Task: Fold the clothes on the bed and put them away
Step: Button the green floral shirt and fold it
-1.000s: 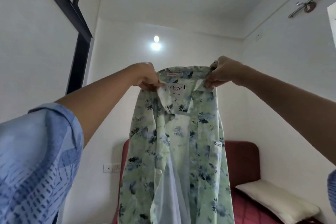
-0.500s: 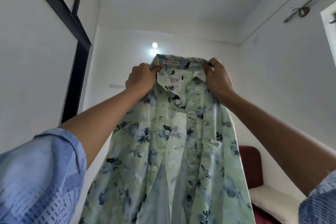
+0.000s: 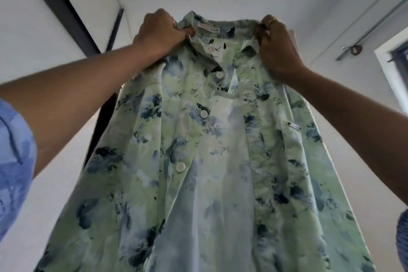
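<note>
A pale green shirt (image 3: 205, 150) with blue flower print and white buttons hangs in the air in front of me, unbuttoned, its front facing me. My left hand (image 3: 159, 33) grips the left end of its collar. My right hand (image 3: 276, 44) pinches the right end of the collar, a ring on one finger. Both arms are raised high. The shirt fills the lower half of the view and hides the bed.
Behind the shirt are white walls and ceiling. A dark frame (image 3: 59, 4) runs diagonally at the upper left. A metal rail (image 3: 373, 22) is fixed on the right wall, with a window edge (image 3: 397, 68) below it.
The shirt has risen and come closer while my view has tilted up. The red headboard and pillow have dropped out of sight. Both hands keep their hold on the collar.
</note>
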Available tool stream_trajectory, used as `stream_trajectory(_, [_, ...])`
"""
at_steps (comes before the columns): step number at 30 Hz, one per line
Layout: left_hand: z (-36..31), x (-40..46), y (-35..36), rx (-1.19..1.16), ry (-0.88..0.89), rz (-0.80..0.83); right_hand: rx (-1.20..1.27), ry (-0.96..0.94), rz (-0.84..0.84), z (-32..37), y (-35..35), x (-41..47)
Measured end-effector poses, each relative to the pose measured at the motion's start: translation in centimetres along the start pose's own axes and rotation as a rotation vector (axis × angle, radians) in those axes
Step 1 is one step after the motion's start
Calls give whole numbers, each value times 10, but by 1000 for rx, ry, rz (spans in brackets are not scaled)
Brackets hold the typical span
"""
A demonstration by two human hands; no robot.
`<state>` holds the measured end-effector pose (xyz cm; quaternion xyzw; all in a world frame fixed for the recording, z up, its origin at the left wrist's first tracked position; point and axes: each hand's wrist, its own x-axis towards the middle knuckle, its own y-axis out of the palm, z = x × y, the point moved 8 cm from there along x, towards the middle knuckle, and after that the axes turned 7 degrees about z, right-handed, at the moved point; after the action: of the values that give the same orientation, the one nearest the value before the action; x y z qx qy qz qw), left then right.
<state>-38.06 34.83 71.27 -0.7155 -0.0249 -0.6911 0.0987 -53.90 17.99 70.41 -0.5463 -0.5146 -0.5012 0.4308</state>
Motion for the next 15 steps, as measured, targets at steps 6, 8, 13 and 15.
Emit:
stream_trajectory(6, [-7, 30, -37, 113, -128, 94, -71, 15, 141, 29, -22, 40])
stream_trajectory(8, [14, 25, -26, 107, -237, 202, -93, 46, 249, 23, -8, 32])
stream_trajectory(13, [96, -71, 63, 247, -404, 604, -22, 146, 588, -21, 84, -79])
stream_trajectory(15, [129, -145, 112, 195, -499, 750, 60, 241, 698, -43, 126, -158])
